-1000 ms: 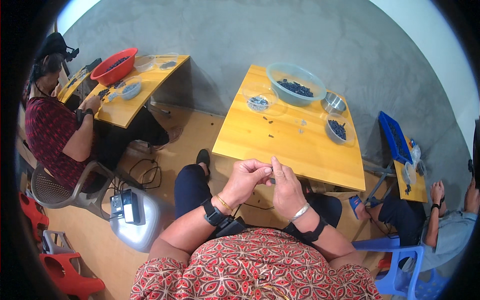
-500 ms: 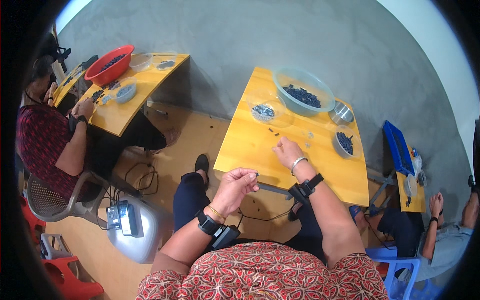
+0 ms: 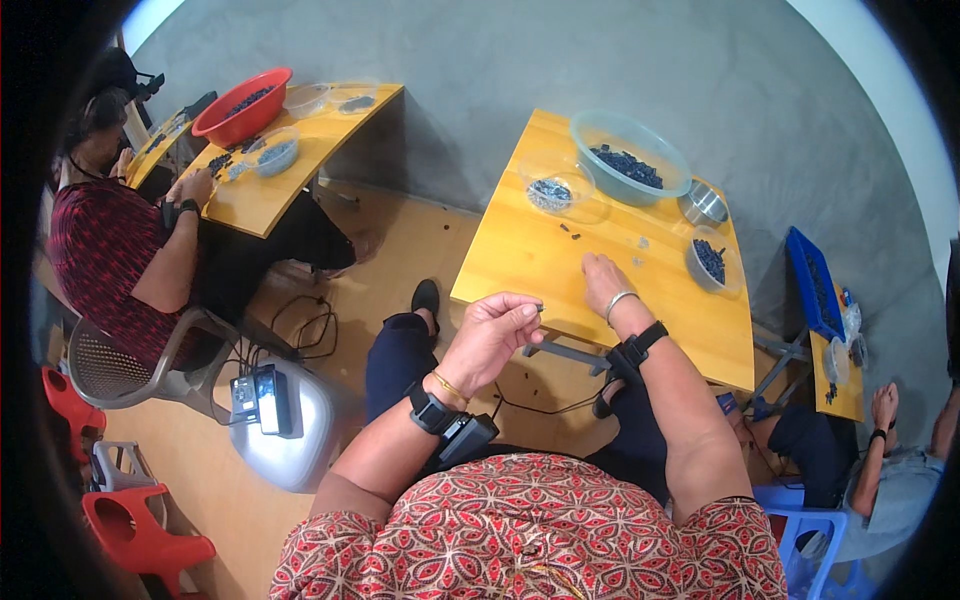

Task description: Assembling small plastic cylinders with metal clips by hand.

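Since a second ago, your right hand has parted from your left hand and gone out onto the yellow desk, right of centre in the frame. Mid-frame, your left thumb and fingertips pinch a small dark piece near the desk's front edge; whether your right hand, fingers turned down, holds anything cannot be told. A slackened pinch on so small a piece could drop it to the floor, and a careless right-hand sweep could scatter the two loose dark bits just above

Small workshop — yellow worktables, basins of dark parts.
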{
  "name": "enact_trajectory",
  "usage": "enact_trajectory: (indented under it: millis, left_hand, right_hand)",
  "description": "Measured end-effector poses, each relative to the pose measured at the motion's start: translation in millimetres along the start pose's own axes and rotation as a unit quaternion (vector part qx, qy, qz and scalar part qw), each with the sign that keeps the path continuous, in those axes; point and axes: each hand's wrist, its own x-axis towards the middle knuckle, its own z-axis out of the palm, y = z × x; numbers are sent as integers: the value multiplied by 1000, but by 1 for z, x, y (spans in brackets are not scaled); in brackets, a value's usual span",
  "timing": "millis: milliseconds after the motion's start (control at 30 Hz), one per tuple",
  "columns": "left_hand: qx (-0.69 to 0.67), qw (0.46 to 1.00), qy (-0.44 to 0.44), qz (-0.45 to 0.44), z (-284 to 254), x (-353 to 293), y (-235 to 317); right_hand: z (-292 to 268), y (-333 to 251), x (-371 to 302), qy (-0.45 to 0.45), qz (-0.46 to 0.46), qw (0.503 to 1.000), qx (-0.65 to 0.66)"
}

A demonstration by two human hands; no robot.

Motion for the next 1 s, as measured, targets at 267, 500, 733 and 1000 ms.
enact_trajectory:
  millis: [267, 500, 733, 1000]
  left_hand:
    - [3, 998, -57, 0, 15, -12, -1]
    - [15, 997, -73, -3, 28, -15, -5]
    - [37, 994, -100, 2, 55, -23, -8]
    - [50, 992, -115, 15, 74, -35, -3]
  right_hand:
    - [6, 25, -30, 80, 39, 993, 80]
    - [-30, 14, -80, 84, 138, 856, 491]
    - [-98, -54, -143, 1, -41, 555, 831]
    - [-112, -75, -157, -25, -108, 532, 840]
